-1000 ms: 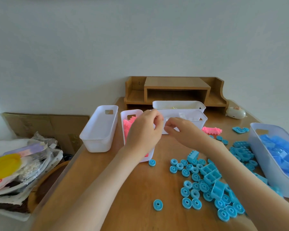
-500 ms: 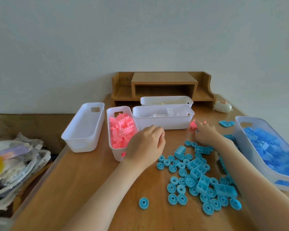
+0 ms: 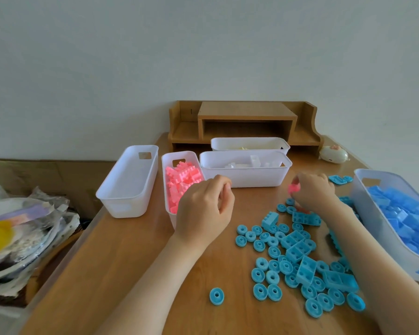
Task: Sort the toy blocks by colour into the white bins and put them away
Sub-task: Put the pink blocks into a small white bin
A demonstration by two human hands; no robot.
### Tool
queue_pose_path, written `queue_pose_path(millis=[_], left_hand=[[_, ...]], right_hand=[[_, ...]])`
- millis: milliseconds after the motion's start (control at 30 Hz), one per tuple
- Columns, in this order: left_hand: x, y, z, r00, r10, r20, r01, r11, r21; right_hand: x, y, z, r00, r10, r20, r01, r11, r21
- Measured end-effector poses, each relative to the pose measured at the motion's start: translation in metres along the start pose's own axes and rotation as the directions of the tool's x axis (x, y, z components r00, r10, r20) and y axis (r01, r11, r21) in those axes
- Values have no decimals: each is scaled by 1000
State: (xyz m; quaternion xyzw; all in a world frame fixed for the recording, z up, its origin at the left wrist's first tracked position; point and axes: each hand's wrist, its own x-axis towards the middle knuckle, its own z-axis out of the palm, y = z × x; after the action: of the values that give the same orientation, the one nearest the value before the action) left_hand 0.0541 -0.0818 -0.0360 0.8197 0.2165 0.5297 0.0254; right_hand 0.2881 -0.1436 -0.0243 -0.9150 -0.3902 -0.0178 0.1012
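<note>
My right hand (image 3: 312, 192) grips a pink block (image 3: 293, 188) just above the table, in front of the bin of white pieces (image 3: 246, 180). My left hand (image 3: 205, 209) hovers with curled fingers over the near end of the narrow bin of pink blocks (image 3: 169, 163); nothing shows in it. A heap of light blue rings and bricks (image 3: 298, 257) lies on the table (image 3: 131, 274) between my arms. One blue ring (image 3: 216, 296) lies apart, nearer to me. The big bin of blue blocks (image 3: 373, 213) stands at the right.
An empty white bin (image 3: 128, 187) stands left of the pink one. Another white bin (image 3: 249, 143) sits behind, before a wooden desk shelf (image 3: 244, 117). A small cream gadget (image 3: 333, 154) lies at the back right. Bags and clutter (image 3: 22, 233) are piled left of the table.
My right hand has picked the pink block up off the table and lifted it slightly. My left hand has stayed by the pink bin. The view has shifted a little.
</note>
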Motion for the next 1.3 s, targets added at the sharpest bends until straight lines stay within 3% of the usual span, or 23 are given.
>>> queue_pose_path(millis=[100,200,400,533,600,767,900,1033,1200,1300], left_hand=[[1,-3,-5,998,-53,-45,54,998,15],[3,-6,-6,995,-85,-51,86,996,21],[1,-6,-7,989,-123,-86,120,992,-44],[4,-12,-9,964,-200,-178,181,976,-119],[5,-16,-10,959,-206,-193,182,974,-131],[7,-30,-9,959,-229,-164,213,971,-109],[7,-34,-11,993,-107,-45,107,994,1],[9,-44,-10,999,-23,40,19,997,81],[17,-45,-8,989,-64,135,34,977,210],[25,-32,-10,949,-125,291,39,958,283]], right_hand=[[-6,-7,-11,979,-53,-198,84,985,149],[-15,-27,-29,937,-170,-306,278,892,356],[-52,-92,-54,888,-369,-274,457,645,612],[-62,-128,-46,894,-408,-187,384,479,789],[-61,-140,-37,899,-414,-142,337,445,830],[-63,-150,-21,815,-578,-30,392,514,763],[-66,-146,-17,754,-655,-53,576,620,533],[-68,-136,-16,750,-661,-24,581,641,502],[-73,-124,-14,750,-659,52,571,686,451],[-72,-119,-12,769,-633,88,549,725,415]])
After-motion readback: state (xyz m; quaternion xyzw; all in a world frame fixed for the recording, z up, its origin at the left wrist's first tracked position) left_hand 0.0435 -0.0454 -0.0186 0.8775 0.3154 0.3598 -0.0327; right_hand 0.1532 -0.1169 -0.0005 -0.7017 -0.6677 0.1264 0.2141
